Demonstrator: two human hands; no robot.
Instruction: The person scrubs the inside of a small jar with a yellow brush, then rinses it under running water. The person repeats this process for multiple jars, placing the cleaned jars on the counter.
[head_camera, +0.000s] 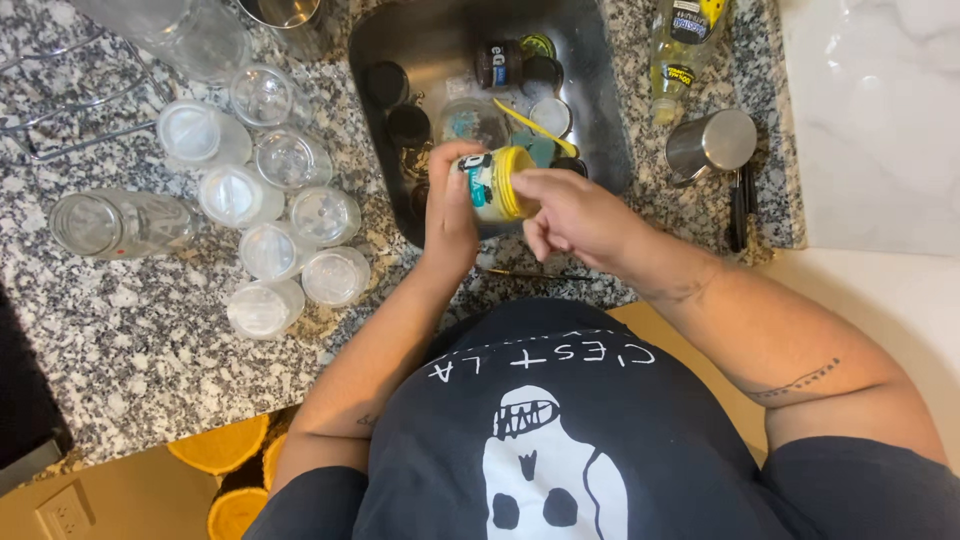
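Over the front edge of the steel sink (600, 120), my left hand (447, 215) grips a small jar (492, 185) with a printed label and a yellow lid. My right hand (570, 210) closes on that yellow lid from the right side. The jar is tipped on its side, lid toward my right hand. Below it in the sink lie several dark lids, a dark jar (497, 63) and a yellow utensil (530, 125).
On the speckled granite counter (130, 340) to the left stand several clear jars upside down, with a clear jar (115, 222) on its side. A steel cup (712, 143) and a dish soap bottle (683, 50) sit right of the sink. A wire rack (60, 100) is far left.
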